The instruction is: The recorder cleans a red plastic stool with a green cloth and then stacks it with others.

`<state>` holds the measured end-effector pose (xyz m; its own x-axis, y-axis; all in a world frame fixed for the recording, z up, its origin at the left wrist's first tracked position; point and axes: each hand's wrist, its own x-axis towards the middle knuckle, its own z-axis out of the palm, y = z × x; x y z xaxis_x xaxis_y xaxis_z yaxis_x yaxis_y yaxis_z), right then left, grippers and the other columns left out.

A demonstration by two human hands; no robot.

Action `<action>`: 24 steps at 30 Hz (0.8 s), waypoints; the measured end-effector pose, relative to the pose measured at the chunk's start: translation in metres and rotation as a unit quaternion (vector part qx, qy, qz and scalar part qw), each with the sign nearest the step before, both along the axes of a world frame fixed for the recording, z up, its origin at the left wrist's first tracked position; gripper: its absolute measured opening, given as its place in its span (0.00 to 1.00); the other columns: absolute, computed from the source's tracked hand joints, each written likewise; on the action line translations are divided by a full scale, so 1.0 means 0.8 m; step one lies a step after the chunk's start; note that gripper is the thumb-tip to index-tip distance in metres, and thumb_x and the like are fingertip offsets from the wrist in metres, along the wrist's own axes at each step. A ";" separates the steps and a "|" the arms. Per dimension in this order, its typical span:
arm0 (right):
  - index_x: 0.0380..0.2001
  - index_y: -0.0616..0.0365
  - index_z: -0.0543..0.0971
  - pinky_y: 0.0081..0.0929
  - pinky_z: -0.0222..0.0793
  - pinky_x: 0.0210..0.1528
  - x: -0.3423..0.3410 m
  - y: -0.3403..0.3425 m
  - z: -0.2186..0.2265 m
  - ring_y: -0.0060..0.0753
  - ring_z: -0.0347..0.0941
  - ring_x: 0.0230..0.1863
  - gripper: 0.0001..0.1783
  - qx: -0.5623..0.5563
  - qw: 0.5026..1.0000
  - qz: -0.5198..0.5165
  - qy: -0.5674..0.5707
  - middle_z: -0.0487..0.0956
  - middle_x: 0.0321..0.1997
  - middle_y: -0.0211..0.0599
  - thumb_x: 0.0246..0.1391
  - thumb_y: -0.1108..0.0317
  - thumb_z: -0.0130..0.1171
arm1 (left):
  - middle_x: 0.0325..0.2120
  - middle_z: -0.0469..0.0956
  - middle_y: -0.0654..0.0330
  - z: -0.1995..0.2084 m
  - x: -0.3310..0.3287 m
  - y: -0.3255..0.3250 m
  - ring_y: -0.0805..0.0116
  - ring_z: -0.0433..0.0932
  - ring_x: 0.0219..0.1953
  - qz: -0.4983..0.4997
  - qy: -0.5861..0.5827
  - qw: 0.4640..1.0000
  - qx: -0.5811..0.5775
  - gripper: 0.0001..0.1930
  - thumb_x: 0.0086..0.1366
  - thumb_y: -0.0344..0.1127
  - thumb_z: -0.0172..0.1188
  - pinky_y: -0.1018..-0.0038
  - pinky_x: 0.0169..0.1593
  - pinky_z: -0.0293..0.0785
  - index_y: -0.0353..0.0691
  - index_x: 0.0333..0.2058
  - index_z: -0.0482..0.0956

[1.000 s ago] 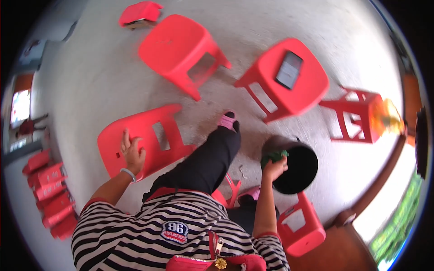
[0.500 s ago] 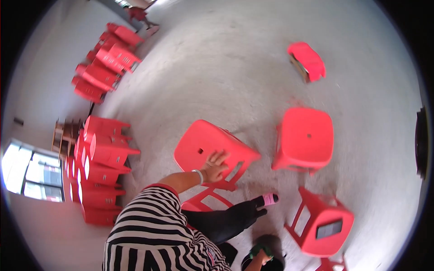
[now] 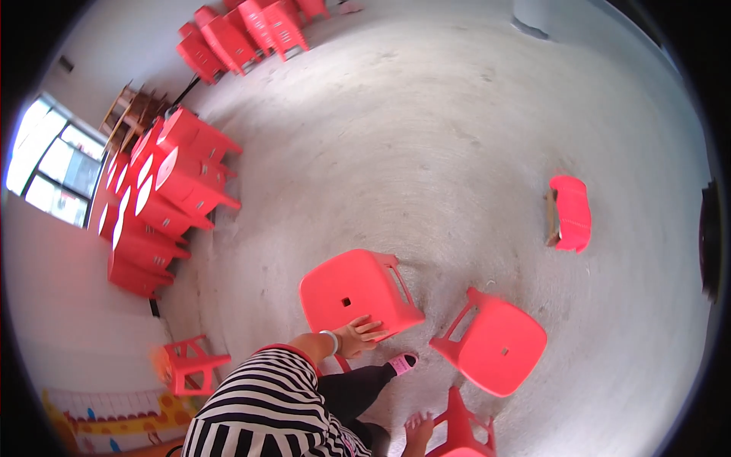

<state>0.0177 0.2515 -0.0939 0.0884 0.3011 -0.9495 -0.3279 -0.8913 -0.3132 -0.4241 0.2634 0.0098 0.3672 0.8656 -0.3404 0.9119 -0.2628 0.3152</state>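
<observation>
Left hand lies low centre of the frame, fingers spread flat on the near edge of a red stool, not curled round it; a pale bangle sits on the wrist. The stool stands upright on the grey floor, just below the frame's centre, seat up, with a small square hole in the seat. Right hand shows at the bottom edge, right of centre, touching the leg of a second stool that is cut off by the frame; whether it grips the leg I cannot tell. Between the two, a dark trouser leg ends in a pink slipper on the floor. Striped black-and-white shirt fills the lower left-centre. A third stool lies tipped at lower right of centre, seat facing up toward the camera, legs pointing up-left, near the first stool but apart from it. A fourth stool lies on its side well off at right of the frame. At left, a tall stack of red stools stands against the wall; more stacks sit at the upper left. A small red stool stands alone at lower left, blurred. Along the bottom left wall runs a strip of coloured wall decoration, yellow and orange shapes, detail too blurred to read. A bright window at far left.
</observation>
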 end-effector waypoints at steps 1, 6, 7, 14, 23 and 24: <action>0.66 0.46 0.62 0.41 0.66 0.54 0.002 0.021 0.003 0.41 0.67 0.55 0.38 -0.004 0.996 -0.080 0.032 0.69 0.56 0.38 0.58 0.40 0.56 | 0.74 0.45 0.62 -0.007 0.009 0.013 0.51 0.40 0.75 -0.018 -0.001 1.000 -0.011 0.21 0.56 0.46 0.60 0.39 0.72 0.39 0.51 0.49 0.78; 0.67 0.51 0.58 0.47 0.61 0.64 -0.010 0.173 0.008 0.40 0.62 0.64 0.57 -0.003 0.972 -0.232 -0.036 0.64 0.64 0.38 0.42 0.29 0.66 | 0.74 0.42 0.66 0.005 0.014 0.019 0.58 0.39 0.76 0.018 0.012 0.998 -0.058 0.21 0.60 0.43 0.56 0.46 0.75 0.37 0.52 0.52 0.75; 0.67 0.51 0.58 0.47 0.61 0.64 -0.013 0.194 0.005 0.40 0.62 0.64 0.57 -0.002 0.976 -0.214 -0.034 0.64 0.64 0.38 0.42 0.29 0.66 | 0.74 0.42 0.67 0.013 0.014 0.027 0.58 0.39 0.76 0.003 0.020 0.997 -0.074 0.21 0.62 0.42 0.54 0.48 0.75 0.36 0.52 0.54 0.73; 0.55 0.45 0.74 0.49 0.67 0.55 -0.036 0.271 -0.019 0.37 0.70 0.51 0.46 -0.002 0.971 -0.239 0.010 0.74 0.55 0.33 0.39 0.27 0.67 | 0.74 0.44 0.66 -0.015 0.020 -0.002 0.55 0.39 0.76 0.016 0.051 0.998 0.029 0.25 0.56 0.44 0.61 0.45 0.75 0.34 0.54 0.54 0.72; 0.41 0.46 0.79 0.46 0.67 0.49 -0.001 0.283 -0.044 0.37 0.71 0.43 0.39 0.113 0.973 -0.199 0.022 0.76 0.41 0.30 0.33 0.30 0.71 | 0.75 0.39 0.61 0.067 0.057 0.050 0.53 0.34 0.76 0.069 0.041 0.986 -0.146 0.28 0.52 0.45 0.64 0.46 0.75 0.32 0.44 0.52 0.78; 0.42 0.48 0.79 0.43 0.70 0.47 -0.007 0.302 -0.036 0.36 0.71 0.44 0.37 0.023 0.974 -0.222 0.033 0.77 0.42 0.32 0.35 0.34 0.73 | 0.75 0.39 0.61 0.076 0.061 0.042 0.53 0.34 0.76 0.085 0.047 0.984 -0.147 0.28 0.52 0.45 0.64 0.46 0.75 0.32 0.44 0.52 0.78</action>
<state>0.0118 0.4927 -0.1228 0.1591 0.2892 -0.9440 -0.6987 -0.6426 -0.3146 -0.3753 0.2974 0.0709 0.1807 0.7703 -0.6116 0.9636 -0.0142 0.2670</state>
